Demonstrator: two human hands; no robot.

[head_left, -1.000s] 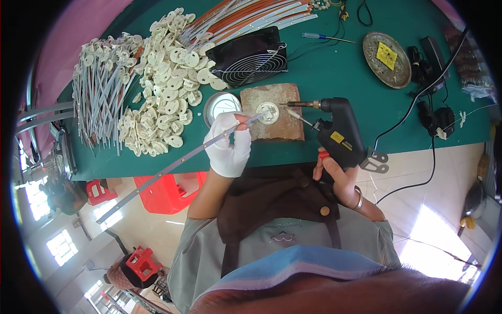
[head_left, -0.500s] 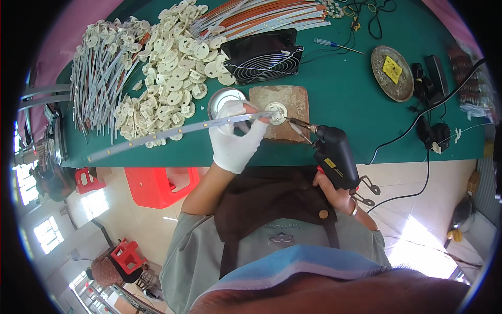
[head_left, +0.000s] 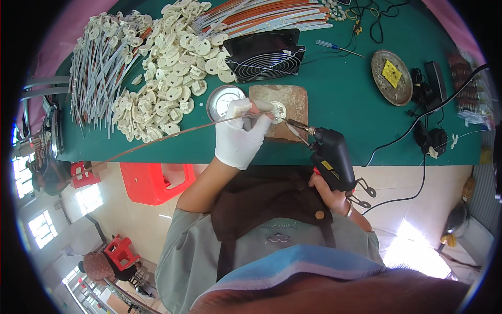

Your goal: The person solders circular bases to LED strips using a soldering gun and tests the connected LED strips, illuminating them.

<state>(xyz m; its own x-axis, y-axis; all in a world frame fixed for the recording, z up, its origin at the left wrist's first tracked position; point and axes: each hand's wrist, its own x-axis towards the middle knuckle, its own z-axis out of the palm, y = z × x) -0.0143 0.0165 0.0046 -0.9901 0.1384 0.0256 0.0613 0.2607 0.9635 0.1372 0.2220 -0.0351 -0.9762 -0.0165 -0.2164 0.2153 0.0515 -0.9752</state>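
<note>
My left hand (head_left: 240,138), in a white glove with bare thumb and finger tips, is closed in a pinch on one end of a long LED strip (head_left: 196,127). The strip stretches to the lower left, turned nearly edge-on. That pinched end lies at a round cream-white end cap (head_left: 280,107) on a brown brick (head_left: 298,97). My bare right hand (head_left: 327,193) is wrapped round the handle of a black soldering gun (head_left: 333,165). Its tip reaches the cap's right edge; whether they touch, I cannot tell. A round metal tin (head_left: 226,99) stands beside the glove.
A black fan (head_left: 264,55) stands behind the brick. Heaped end caps (head_left: 170,68) and strips (head_left: 97,73) cover the left. On the right are a screwdriver (head_left: 328,44), an oval dish (head_left: 379,73) with a yellow sponge (head_left: 391,74), and black cables. Red stools (head_left: 144,183) stand below the table.
The LED strip has rolled from showing its lit-diode face to nearly edge-on, and its free end hangs lower. Both hands stay near the end cap; the grips are unchanged.
</note>
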